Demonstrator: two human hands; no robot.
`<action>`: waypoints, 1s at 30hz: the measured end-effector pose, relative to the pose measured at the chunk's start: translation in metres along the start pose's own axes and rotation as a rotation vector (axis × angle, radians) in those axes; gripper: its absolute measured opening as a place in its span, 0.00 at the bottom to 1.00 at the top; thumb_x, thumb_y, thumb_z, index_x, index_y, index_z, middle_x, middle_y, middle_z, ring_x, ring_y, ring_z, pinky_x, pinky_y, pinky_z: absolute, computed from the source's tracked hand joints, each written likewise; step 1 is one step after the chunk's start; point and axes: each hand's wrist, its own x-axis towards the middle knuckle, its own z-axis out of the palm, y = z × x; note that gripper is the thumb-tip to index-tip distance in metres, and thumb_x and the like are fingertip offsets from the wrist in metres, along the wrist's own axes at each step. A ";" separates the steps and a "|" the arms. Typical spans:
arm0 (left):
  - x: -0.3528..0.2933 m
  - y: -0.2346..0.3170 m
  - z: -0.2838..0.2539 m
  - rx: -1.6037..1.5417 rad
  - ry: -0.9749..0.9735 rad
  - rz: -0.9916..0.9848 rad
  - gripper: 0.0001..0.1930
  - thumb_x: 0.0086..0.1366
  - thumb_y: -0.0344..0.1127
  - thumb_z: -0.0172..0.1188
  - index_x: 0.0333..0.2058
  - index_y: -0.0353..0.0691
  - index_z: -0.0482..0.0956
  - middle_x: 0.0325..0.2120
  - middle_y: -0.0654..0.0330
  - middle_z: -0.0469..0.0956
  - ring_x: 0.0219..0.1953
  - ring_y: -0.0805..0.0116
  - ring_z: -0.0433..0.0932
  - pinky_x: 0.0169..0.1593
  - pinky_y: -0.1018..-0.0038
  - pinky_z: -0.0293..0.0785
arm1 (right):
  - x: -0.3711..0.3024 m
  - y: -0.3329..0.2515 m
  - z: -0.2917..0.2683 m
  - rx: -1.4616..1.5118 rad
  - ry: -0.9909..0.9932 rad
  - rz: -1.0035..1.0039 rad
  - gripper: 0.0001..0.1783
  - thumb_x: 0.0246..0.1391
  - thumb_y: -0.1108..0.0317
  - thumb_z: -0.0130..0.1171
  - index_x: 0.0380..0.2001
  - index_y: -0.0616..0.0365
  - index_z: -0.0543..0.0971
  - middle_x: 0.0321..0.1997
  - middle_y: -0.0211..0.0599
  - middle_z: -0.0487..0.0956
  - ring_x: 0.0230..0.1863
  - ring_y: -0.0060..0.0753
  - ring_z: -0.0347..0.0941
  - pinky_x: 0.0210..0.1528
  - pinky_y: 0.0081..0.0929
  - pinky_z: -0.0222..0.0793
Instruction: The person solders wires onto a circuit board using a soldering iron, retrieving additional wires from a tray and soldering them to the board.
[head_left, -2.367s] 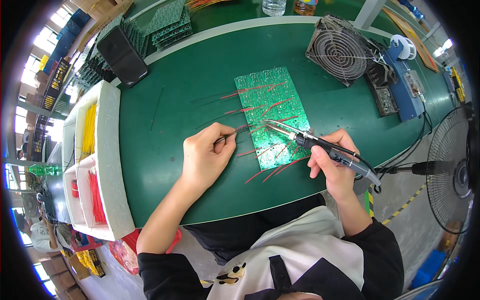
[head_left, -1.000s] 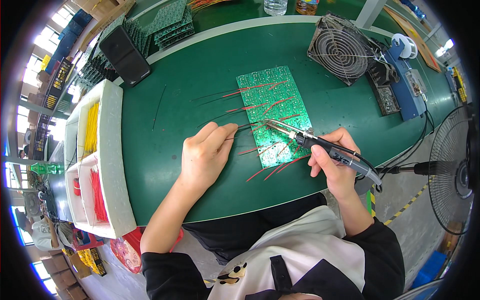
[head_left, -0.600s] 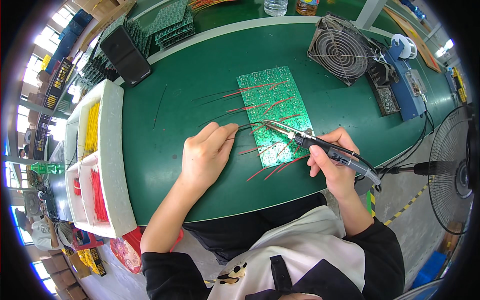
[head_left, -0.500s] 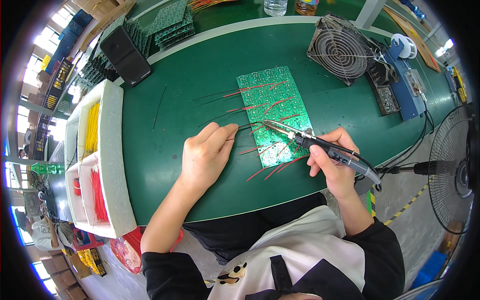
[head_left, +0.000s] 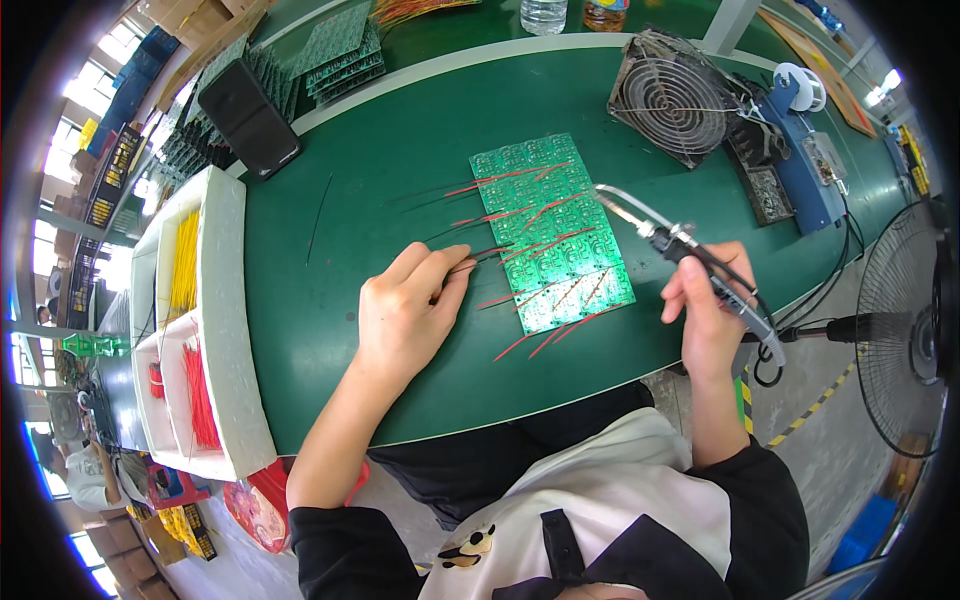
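Observation:
A green circuit board panel (head_left: pixel 550 220) lies on the green workbench, with several red and black wires sticking out across it and past its left edge. My left hand (head_left: pixel 412 308) is beside that edge, thumb and forefinger pinched on a thin black wire (head_left: pixel 490 252) that reaches onto the board. In my right hand (head_left: pixel 712 325) is a soldering iron (head_left: pixel 665 242) with a black and grey handle. Its metal tip points up and left, raised near the board's right edge, apart from the wire in my left hand.
A white foam box (head_left: pixel 245 330) at the left holds yellow and red wires. Behind it are a black phone (head_left: pixel 248 118) and stacked circuit boards (head_left: pixel 345 55). At the back right stand a square metal fan (head_left: pixel 670 100) and a blue solder-feed stand (head_left: pixel 808 175). A pedestal fan (head_left: pixel 905 335) stands off the bench's right.
My right hand has drawn the soldering iron right, its tip lifting away from the board's left edge. My left hand has stayed nearly in place, still pinching the wire.

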 end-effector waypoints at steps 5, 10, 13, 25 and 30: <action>0.009 0.002 -0.023 -0.049 -0.030 -0.103 0.03 0.50 0.24 0.61 0.26 0.36 0.78 0.17 0.60 0.70 0.14 0.73 0.67 0.19 0.79 0.63 | 0.014 0.005 -0.023 0.055 0.145 -0.089 0.09 0.51 0.71 0.55 0.30 0.63 0.67 0.18 0.37 0.73 0.12 0.19 0.65 0.16 0.14 0.60; 0.018 0.001 -0.046 -0.138 0.142 -0.203 0.05 0.54 0.24 0.58 0.30 0.36 0.80 0.18 0.64 0.65 0.18 0.79 0.59 0.19 0.80 0.51 | 0.018 0.013 -0.037 -0.035 0.311 -0.189 0.10 0.51 0.70 0.56 0.30 0.63 0.67 0.18 0.37 0.73 0.12 0.19 0.65 0.16 0.14 0.62; 0.015 0.016 -0.050 -0.101 0.057 -0.156 0.07 0.52 0.24 0.57 0.31 0.36 0.81 0.20 0.62 0.67 0.19 0.76 0.62 0.22 0.79 0.58 | 0.018 0.012 -0.034 -0.023 0.276 -0.146 0.10 0.51 0.71 0.57 0.30 0.63 0.67 0.18 0.38 0.73 0.13 0.20 0.66 0.18 0.15 0.64; -0.021 0.016 -0.021 -0.680 -0.284 -0.625 0.12 0.64 0.38 0.47 0.39 0.33 0.70 0.12 0.75 0.52 0.15 0.86 0.47 0.19 0.83 0.42 | 0.018 0.011 -0.030 -0.034 0.303 -0.176 0.09 0.51 0.69 0.57 0.30 0.62 0.69 0.18 0.35 0.73 0.13 0.20 0.66 0.19 0.14 0.62; -0.021 0.016 -0.026 -1.016 -0.158 -0.838 0.08 0.66 0.37 0.46 0.34 0.41 0.60 0.14 0.74 0.50 0.15 0.84 0.45 0.18 0.84 0.41 | 0.017 0.011 -0.034 0.050 0.197 -0.116 0.11 0.50 0.70 0.57 0.32 0.64 0.67 0.19 0.38 0.73 0.13 0.21 0.67 0.18 0.14 0.64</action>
